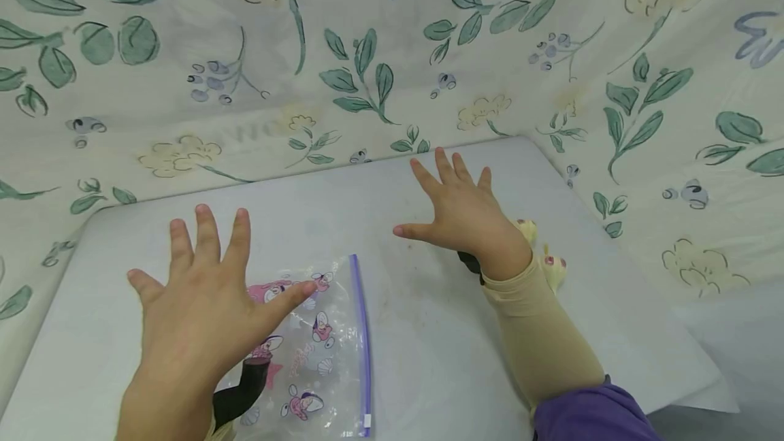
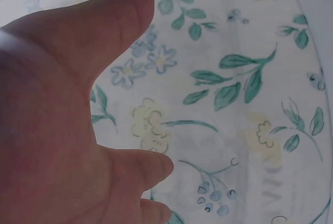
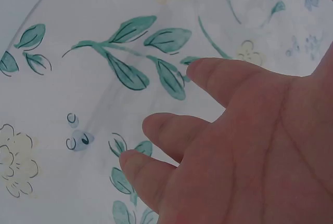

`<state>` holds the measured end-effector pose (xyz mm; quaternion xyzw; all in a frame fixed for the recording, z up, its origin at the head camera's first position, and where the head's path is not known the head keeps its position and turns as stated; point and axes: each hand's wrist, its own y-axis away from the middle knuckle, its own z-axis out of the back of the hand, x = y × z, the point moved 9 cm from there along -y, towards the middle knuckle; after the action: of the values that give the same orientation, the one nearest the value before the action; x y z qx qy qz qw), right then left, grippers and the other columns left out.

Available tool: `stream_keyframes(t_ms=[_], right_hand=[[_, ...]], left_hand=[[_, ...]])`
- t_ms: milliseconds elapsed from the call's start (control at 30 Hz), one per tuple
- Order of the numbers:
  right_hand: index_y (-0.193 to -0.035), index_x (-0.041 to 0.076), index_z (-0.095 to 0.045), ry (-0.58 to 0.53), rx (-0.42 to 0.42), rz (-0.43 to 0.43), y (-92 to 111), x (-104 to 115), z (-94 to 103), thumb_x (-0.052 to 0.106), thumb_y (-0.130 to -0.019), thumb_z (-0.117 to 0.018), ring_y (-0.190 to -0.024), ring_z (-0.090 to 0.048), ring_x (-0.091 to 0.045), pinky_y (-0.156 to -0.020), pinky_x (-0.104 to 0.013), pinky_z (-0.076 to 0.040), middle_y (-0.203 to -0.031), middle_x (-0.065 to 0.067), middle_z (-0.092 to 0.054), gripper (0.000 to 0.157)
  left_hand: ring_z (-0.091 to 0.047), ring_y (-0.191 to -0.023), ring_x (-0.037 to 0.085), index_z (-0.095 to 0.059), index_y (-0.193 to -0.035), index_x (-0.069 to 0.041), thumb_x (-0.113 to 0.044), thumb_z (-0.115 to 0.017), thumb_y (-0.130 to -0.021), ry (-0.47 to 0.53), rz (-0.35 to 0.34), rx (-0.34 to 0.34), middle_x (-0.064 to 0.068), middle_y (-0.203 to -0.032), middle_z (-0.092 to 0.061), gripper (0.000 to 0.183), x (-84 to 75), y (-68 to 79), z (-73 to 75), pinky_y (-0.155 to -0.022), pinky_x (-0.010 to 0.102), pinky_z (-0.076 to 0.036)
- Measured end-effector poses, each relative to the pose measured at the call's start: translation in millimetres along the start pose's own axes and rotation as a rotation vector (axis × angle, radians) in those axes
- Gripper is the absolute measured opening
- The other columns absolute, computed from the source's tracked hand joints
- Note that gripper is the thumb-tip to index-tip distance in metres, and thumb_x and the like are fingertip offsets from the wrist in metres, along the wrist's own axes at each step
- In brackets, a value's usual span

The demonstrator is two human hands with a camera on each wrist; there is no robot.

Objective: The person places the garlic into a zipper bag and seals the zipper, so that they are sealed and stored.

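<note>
Both hands are held up over the white table with fingers spread, and neither holds anything. The left hand is raised in front of a clear zip bag printed with pink figures and shells, overlapping its left part in the head view. A purple slider strip runs down the bag's right side. Farther back and to the right, the right hand has its thumb pointing left. Partly hidden behind its wrist lie small pale yellow things with reddish spots. Each wrist view shows an empty palm, the left hand and the right hand.
A white cloth with green leaves and pale flowers hangs behind and beside the table. The table's far edge meets this cloth. At the lower right, a white sheet extends past the table's corner.
</note>
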<state>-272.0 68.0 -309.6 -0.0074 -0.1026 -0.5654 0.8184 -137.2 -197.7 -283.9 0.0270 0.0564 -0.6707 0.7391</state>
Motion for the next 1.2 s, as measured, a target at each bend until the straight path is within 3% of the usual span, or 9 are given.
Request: stream_keyframes(t_ms=[133, 267, 600, 933, 1033, 1067, 1133, 1200], right_hand=[[-0.162, 0.037, -0.002, 0.003, 0.018, -0.003, 0, -4, -3.2, 0.086, -0.079, -0.054, -0.157, 0.000, -0.039, -0.117, -0.077, -0.001, -0.171, -0.012, 0.003, 0.110], [-0.163, 0.035, -0.008, -0.029, 0.042, -0.012, 0, -13, -6.0, 0.079, -0.082, -0.059, -0.157, -0.006, -0.038, -0.118, -0.075, -0.004, -0.171, -0.012, -0.005, 0.106], [-0.163, 0.031, -0.010, -0.109, 0.049, -0.103, 17, -62, -4.8, 0.073, -0.085, -0.062, -0.157, -0.003, -0.039, -0.118, -0.074, -0.002, -0.170, -0.015, -0.005, 0.103], [-0.164, 0.030, -0.008, -0.101, 0.016, -0.065, 18, -61, 13.7, 0.074, -0.085, -0.060, -0.157, -0.003, -0.039, -0.118, -0.075, -0.002, -0.170, -0.015, -0.004, 0.104], [-0.164, 0.030, -0.008, -0.092, 0.037, -0.072, 17, -65, 11.6, 0.073, -0.086, -0.061, -0.157, -0.003, -0.040, -0.117, -0.075, -0.002, -0.170, -0.016, -0.004, 0.104], [-0.164, 0.029, -0.008, -0.088, 0.045, -0.075, 16, -68, 9.8, 0.072, -0.086, -0.062, -0.157, -0.004, -0.040, -0.117, -0.076, -0.003, -0.170, -0.017, -0.005, 0.104], [-0.164, 0.028, -0.009, -0.091, 0.073, -0.088, 13, -74, 3.3, 0.070, -0.086, -0.064, -0.157, -0.004, -0.041, -0.117, -0.075, -0.003, -0.170, -0.018, -0.005, 0.104], [-0.164, 0.028, -0.010, -0.094, 0.106, -0.102, 8, -80, -5.2, 0.067, -0.085, -0.067, -0.157, -0.006, -0.041, -0.118, -0.075, -0.005, -0.170, -0.018, -0.006, 0.105]], left_hand=[[0.010, -0.149, 0.057, -0.008, -0.163, -0.012, -0.102, -0.032, -0.067, -0.002, -0.015, 0.021, 0.028, -0.164, 0.015, 0.134, -6.4, -3.1, -5.9, -0.093, 0.093, 0.002], [0.011, -0.150, 0.055, -0.010, -0.163, -0.013, -0.102, -0.029, -0.069, -0.006, -0.052, 0.069, 0.027, -0.164, 0.014, 0.131, -22.7, -7.2, -19.2, -0.096, 0.092, 0.000], [-0.005, -0.154, 0.049, -0.024, -0.162, -0.019, -0.092, -0.050, -0.073, -0.070, -0.135, 0.160, 0.023, -0.168, -0.005, 0.117, -85.2, 6.2, -72.6, -0.101, 0.089, -0.010], [-0.003, -0.153, 0.051, -0.021, -0.162, -0.017, -0.088, -0.057, -0.074, -0.064, -0.099, 0.099, 0.025, -0.168, -0.002, 0.119, -87.9, 3.0, -68.5, -0.098, 0.091, -0.012], [-0.017, -0.151, 0.052, -0.025, -0.161, -0.013, -0.084, -0.061, -0.076, -0.061, -0.083, 0.129, 0.030, -0.165, -0.012, 0.116, -91.8, 2.2, -77.8, -0.097, 0.087, -0.029], [-0.033, -0.144, 0.052, -0.028, -0.160, -0.010, -0.081, -0.063, -0.076, -0.058, -0.076, 0.142, 0.032, -0.163, -0.020, 0.115, -93.9, 2.2, -83.1, -0.093, 0.081, -0.040], [-0.061, -0.119, 0.047, -0.035, -0.155, -0.002, -0.072, -0.070, -0.078, -0.057, -0.070, 0.173, 0.034, -0.144, -0.049, 0.111, -98.9, 3.1, -95.7, -0.077, 0.065, -0.056], [-0.071, -0.085, 0.040, -0.044, -0.147, 0.008, -0.061, -0.077, -0.079, -0.063, -0.067, 0.181, 0.031, -0.114, -0.068, 0.102, -104.1, 4.3, -107.4, -0.058, 0.050, -0.058]])
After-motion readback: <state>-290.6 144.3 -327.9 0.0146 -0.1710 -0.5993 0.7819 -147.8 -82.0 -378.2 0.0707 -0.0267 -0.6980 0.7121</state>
